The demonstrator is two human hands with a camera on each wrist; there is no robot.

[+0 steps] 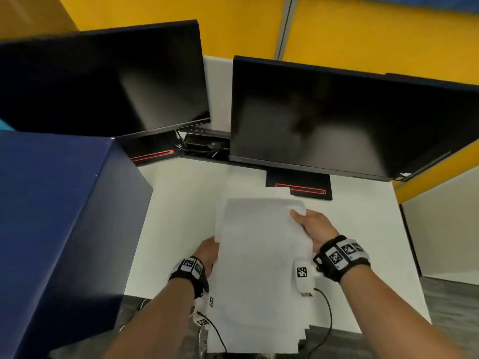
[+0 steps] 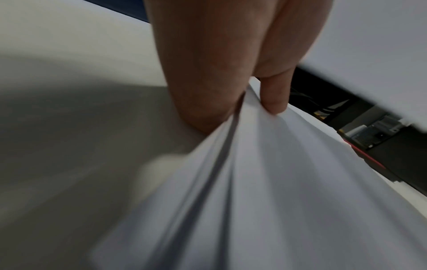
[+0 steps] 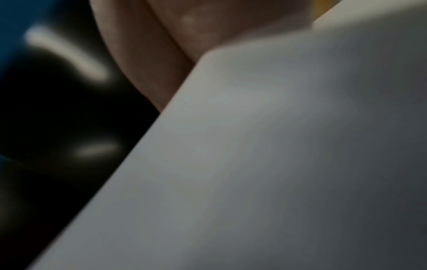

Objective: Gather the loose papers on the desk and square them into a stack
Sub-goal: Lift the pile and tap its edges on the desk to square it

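Note:
A loose bundle of white papers [image 1: 259,268] is held up above the white desk [image 1: 181,203], its edges uneven at the near end. My left hand [image 1: 208,251] grips the bundle's left edge; the left wrist view shows the thumb and fingers pinching the sheets [image 2: 265,182] at that edge. My right hand [image 1: 309,225] holds the right edge near the top corner, thumb on top, fingers hidden behind the paper. In the right wrist view the papers [image 3: 277,164] fill most of the picture, with my fingers [image 3: 150,54] behind them.
Two dark monitors [image 1: 103,81] [image 1: 337,120] stand at the back of the desk, their stands with red trim [image 1: 300,189]. A tall dark blue box [image 1: 59,229] stands close on the left. Yellow partitions [image 1: 363,29] lie behind. Cables hang from the wrist cameras.

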